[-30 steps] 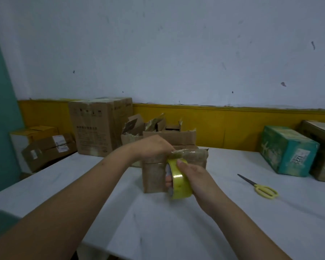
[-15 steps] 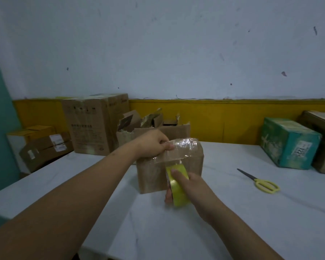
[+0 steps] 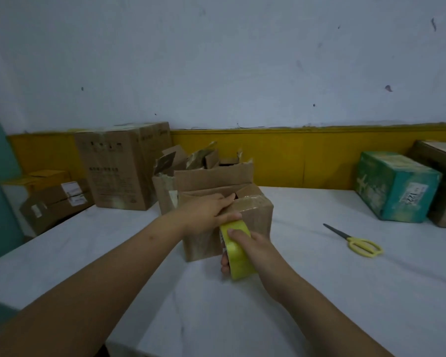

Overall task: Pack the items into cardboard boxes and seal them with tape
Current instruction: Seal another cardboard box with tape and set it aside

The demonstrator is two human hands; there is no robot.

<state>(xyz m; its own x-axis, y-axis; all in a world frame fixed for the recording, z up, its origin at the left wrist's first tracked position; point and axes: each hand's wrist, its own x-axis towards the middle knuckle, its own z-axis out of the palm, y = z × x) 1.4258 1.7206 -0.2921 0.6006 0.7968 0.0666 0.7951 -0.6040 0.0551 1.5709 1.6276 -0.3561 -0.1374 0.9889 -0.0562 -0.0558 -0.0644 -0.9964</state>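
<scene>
Large closed carton [image 3: 119, 166] stands at the left rear of the table [image 3: 319, 292]. Left hand [image 3: 206, 212] lies on top of the small cardboard box [image 3: 255, 217], fingers extended and pressing down. The box sits at table centre, just in front of torn open boxes [image 3: 211, 176]. Right hand [image 3: 260, 249] grips the yellow tape roll [image 3: 238, 261], held against the box's near face. Yellow-handled scissors [image 3: 363, 247] lie apart to the right. A green box [image 3: 394, 186] stands behind them.

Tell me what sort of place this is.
Probably a small packing or shipping room: cardboard boxes stand along the wall, the teal box bears a printed label, and the right hand holds a roll of tape against a small box on the table, scissors nearby.
</scene>
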